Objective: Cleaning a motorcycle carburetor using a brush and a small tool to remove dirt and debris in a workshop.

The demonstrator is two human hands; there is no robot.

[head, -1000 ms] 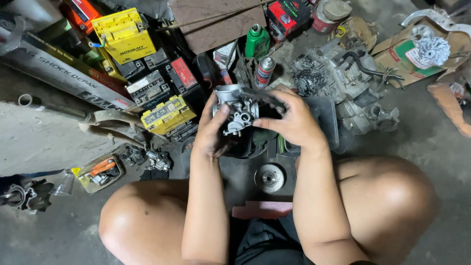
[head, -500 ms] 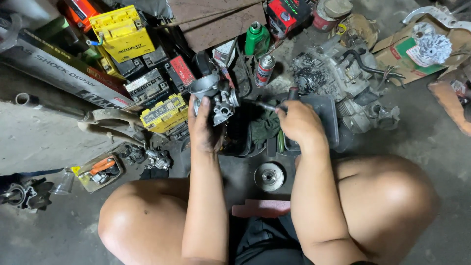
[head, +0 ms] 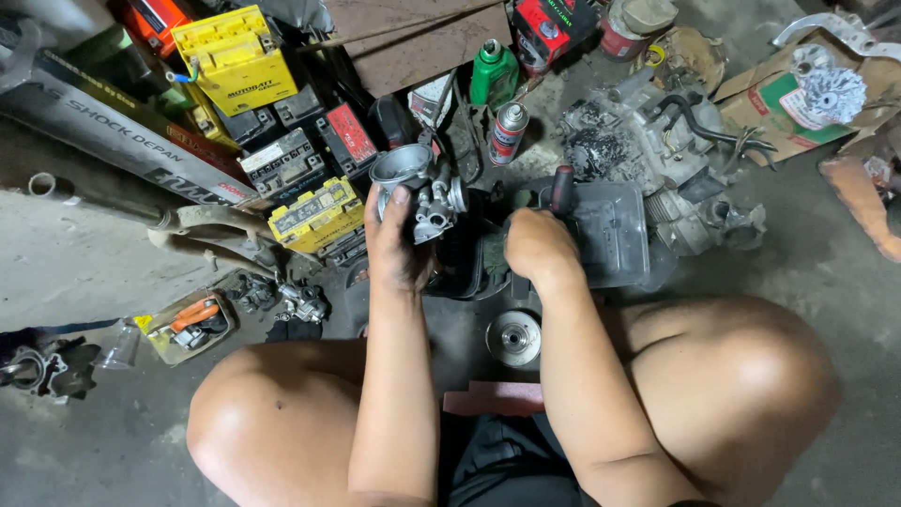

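Note:
My left hand [head: 394,246] holds a grey metal carburetor [head: 419,190] up above the floor, its round throat turned to the left. My right hand [head: 537,246] is closed around a tool with a dark red handle [head: 561,188], low over a dark plastic tray [head: 610,235]. The tool's tip is hidden under my hand. The two hands are a short way apart, the carburetor left of the tray.
A round metal disc [head: 513,338] lies on the floor between my knees. A spray can [head: 508,133] and green bottle [head: 492,71] stand behind. An engine block [head: 657,160] sits at right; yellow and black batteries [head: 310,211] at left, small parts [head: 300,300] beside them.
Both hands held the carburetor a second ago. My right hand let go, dropped to the tray and closed on the tool; my left hand carried the carburetor left.

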